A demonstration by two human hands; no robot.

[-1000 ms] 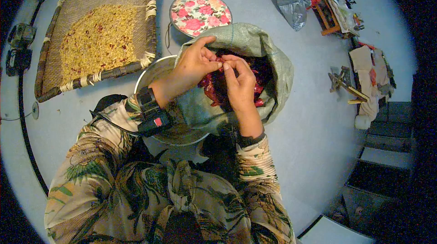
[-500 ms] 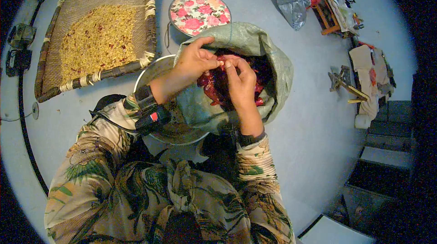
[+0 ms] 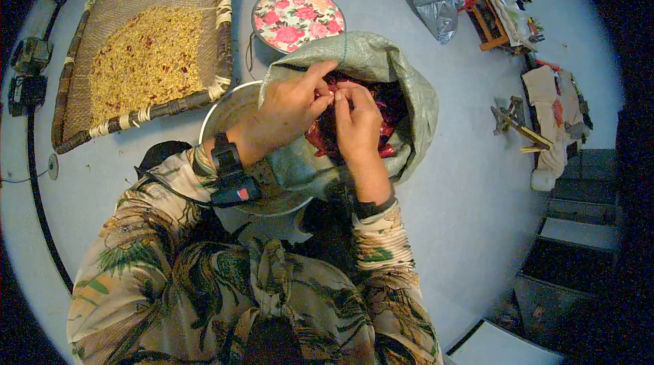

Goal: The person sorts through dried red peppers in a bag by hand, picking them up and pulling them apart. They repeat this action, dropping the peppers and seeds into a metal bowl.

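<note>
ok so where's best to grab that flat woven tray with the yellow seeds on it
Probably the thick cane-bound rims of the flat woven bamboo tray, gripped on two opposite sides at once, coming in from outside and lifting level. It is shallow, and the loose yellow seeds lie spread across it, so a one-corner grip would likely tip them out.

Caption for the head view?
Left hand and right hand meet at the fingertips over a green sack of red pieces.
</note>
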